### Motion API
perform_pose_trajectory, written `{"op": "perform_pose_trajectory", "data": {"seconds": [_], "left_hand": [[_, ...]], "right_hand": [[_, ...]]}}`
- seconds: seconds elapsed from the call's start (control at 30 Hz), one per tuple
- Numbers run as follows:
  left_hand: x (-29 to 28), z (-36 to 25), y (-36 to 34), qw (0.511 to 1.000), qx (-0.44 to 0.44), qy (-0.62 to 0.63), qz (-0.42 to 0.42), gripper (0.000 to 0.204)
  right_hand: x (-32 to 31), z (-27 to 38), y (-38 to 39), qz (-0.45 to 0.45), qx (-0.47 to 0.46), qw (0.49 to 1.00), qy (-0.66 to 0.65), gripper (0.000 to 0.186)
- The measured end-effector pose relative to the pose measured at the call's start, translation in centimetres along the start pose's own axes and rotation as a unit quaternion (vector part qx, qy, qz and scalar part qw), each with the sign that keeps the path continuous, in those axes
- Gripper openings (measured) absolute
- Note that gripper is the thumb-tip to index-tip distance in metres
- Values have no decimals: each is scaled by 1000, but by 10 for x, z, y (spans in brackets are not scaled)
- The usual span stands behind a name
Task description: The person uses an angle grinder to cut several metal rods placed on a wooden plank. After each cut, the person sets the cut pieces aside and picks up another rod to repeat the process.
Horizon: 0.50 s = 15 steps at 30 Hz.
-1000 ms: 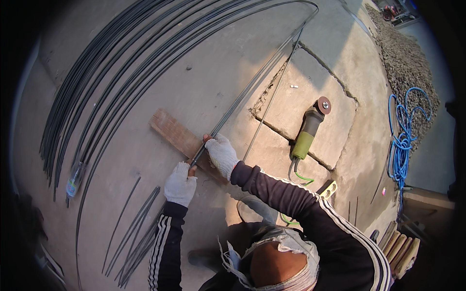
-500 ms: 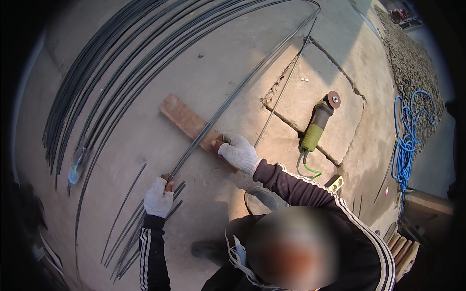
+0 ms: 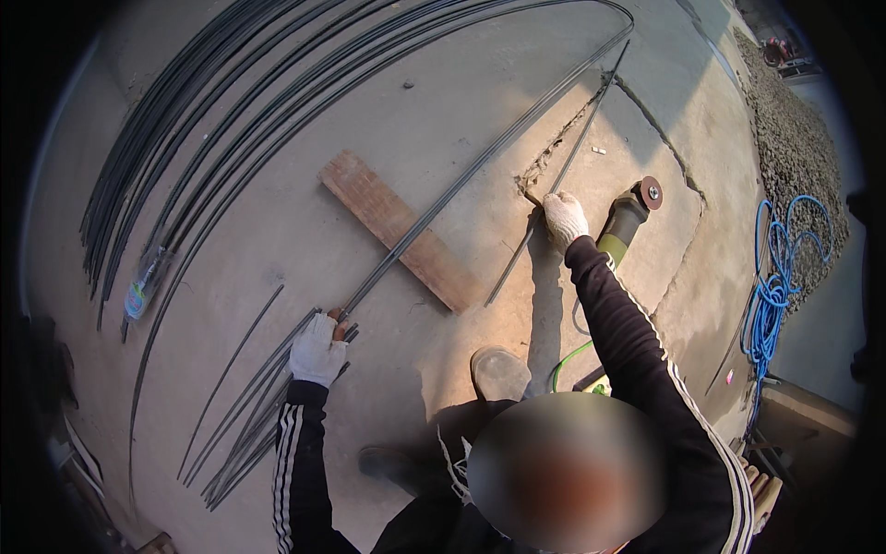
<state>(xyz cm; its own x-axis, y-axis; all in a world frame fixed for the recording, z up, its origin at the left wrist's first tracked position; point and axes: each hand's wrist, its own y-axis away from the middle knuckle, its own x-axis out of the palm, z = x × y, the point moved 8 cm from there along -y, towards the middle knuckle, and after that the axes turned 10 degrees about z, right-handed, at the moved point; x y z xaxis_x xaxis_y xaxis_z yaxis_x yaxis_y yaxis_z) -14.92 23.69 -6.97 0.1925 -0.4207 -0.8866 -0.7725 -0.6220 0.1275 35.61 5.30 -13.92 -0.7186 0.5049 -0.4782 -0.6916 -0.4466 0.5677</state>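
Note:
My left hand [image 3: 318, 349], in a white knit glove, is closed round the near ends of a few long steel rods [image 3: 429, 217]. These rods slant up and away across a reddish-brown wooden plank [image 3: 397, 226]. My right hand [image 3: 565, 220], gloved the same way, has its fingers closed on a separate steel rod [image 3: 591, 120] lying on the concrete. Beside it lies an angle grinder [image 3: 628, 217] with a grey and green body and a brown disc; my right forearm hides its rear part. Shorter cut rods [image 3: 245, 425] lie below my left hand.
A big bundle of bent rods [image 3: 166, 138] curves along the left and top, with a clear plastic bottle [image 3: 140, 294] at its near end. Cracks run through the concrete floor [image 3: 498, 388]. Blue hose [image 3: 768, 295] and a gravel heap [image 3: 794, 138] are at the right.
My right hand has left the long rods above the plank and moved right and away to the separate rod. My left hand keeps its hold. My right arm now covers part of the grinder.

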Motion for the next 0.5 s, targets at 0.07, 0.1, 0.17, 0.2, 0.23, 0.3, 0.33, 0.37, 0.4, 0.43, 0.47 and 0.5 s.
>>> {"op": "perform_pose_trajectory", "data": {"seconds": [0.07, 0.1, 0.17, 0.2, 0.23, 0.3, 0.33, 0.37, 0.4, 0.43, 0.47, 0.5], "left_hand": [[5, 4, 0, 999, -15, 2, 31, 28], [8, 6, 1, 998, -29, 5, 51, 28], [7, 4, 3, 999, -23, 3, 37, 27], [4, 2, 3, 1000, -15, -5, 25, 27], [2, 0, 2, 1000, -4, -12, 11, 27], [-1, -2, 2, 1000, 7, -12, -2, 27], [-2, -2, 2, 1000, 8, -5, -2, 27], [-3, -2, 2, 1000, 12, 12, -10, 27], [-2, -1, 2, 1000, 6, 21, -4, 27], [-1, 0, 2, 1000, -4, 14, 2, 27], [-2, 0, 2, 1000, -5, 18, -3, 27], [-2, 1, 2, 1000, -8, 26, -2, 27]], "right_hand": [[5, -5, 12, 109, 32, 966, -234, 14], [8, -4, 23, 143, 47, 926, -346, 12], [2, 7, 41, 116, 33, 911, -394, 11], [5, 19, 52, 150, 11, 896, -419, 9], [9, 34, 63, 190, -23, 878, -439, 7], [24, 57, 79, 229, -38, 868, -438, 7], [37, 66, 86, 251, -35, 861, -440, 7], [52, 75, 94, 277, -42, 852, -443, 8], [68, 79, 99, 279, -22, 843, -460, 9], [83, 94, 107, 318, -73, 826, -460, 8], [98, 98, 110, 308, -74, 832, -456, 8], [112, 99, 112, 293, -69, 838, -455, 9]]}}
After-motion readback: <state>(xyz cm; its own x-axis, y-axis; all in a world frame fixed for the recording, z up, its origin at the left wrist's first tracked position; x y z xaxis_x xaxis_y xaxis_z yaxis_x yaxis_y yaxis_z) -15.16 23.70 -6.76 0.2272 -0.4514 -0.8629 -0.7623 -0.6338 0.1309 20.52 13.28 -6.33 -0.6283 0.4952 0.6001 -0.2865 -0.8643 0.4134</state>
